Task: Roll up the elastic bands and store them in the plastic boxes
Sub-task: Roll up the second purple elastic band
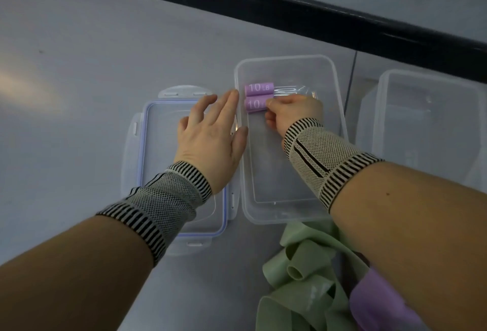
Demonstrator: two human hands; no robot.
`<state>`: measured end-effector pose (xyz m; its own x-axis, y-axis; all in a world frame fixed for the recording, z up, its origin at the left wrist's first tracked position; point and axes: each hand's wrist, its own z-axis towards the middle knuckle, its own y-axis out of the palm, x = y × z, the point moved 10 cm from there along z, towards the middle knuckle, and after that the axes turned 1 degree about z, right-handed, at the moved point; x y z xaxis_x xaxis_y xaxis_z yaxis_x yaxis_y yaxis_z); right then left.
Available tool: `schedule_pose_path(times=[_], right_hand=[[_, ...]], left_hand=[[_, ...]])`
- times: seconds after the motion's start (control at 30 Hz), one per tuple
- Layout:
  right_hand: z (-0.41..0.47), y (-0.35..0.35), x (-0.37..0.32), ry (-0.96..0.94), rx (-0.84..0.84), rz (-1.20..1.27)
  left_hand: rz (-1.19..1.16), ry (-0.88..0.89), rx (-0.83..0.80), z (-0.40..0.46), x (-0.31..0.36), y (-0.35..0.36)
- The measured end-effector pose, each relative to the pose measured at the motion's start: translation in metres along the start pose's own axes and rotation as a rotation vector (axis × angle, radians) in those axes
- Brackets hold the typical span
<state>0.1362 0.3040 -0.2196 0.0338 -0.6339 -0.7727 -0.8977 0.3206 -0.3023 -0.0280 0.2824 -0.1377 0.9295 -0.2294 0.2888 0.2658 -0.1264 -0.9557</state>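
Observation:
A clear plastic box (334, 98) stands open in the middle of the grey table. Two rolled purple bands marked 10 LB lie side by side at its far left corner, the far roll (259, 88) free. My right hand (291, 111) reaches into the box and pinches the near roll (254, 105) between thumb and fingers. My left hand (212, 138) rests with straight fingers against the box's left wall, partly over the lid (155, 146). Loose green bands (303, 272) and a loose purple band (376, 301) lie in a heap at the front.
A second clear box (432, 119) stands open to the right. The blue-sealed lid lies flat left of the middle box. A black edge (290, 3) runs along the table's far side. Both wrists wear striped knitted supports.

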Motion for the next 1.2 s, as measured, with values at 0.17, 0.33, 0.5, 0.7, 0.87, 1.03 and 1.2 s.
schedule_pose_path(times=[0.17, 0.33, 0.5, 0.7, 0.87, 1.03, 1.2], right_hand=[[0.001, -0.001, -0.012, -0.069, 0.086, -0.181], [-0.007, -0.002, -0.017, -0.137, 0.077, -0.29], [-0.007, 0.0, -0.019, -0.173, 0.048, -0.34], [-0.012, 0.0, -0.025, -0.247, 0.05, -0.426], [-0.013, -0.002, -0.027, -0.29, 0.089, -0.485], [-0.008, 0.014, -0.025, -0.345, 0.032, -0.586], [-0.006, 0.014, -0.023, -0.311, 0.049, -0.575]], left_hand=[[-0.001, 0.0, 0.013, 0.0, 0.001, -0.001], [-0.008, -0.018, 0.004, -0.001, 0.0, 0.002], [-0.02, -0.022, 0.008, 0.0, -0.001, 0.002], [-0.033, -0.012, 0.031, -0.001, -0.001, 0.001], [-0.04, -0.008, 0.038, 0.0, -0.001, 0.002], [-0.035, -0.002, 0.043, 0.0, 0.001, 0.001], [-0.029, 0.003, 0.034, 0.0, 0.002, 0.001]])
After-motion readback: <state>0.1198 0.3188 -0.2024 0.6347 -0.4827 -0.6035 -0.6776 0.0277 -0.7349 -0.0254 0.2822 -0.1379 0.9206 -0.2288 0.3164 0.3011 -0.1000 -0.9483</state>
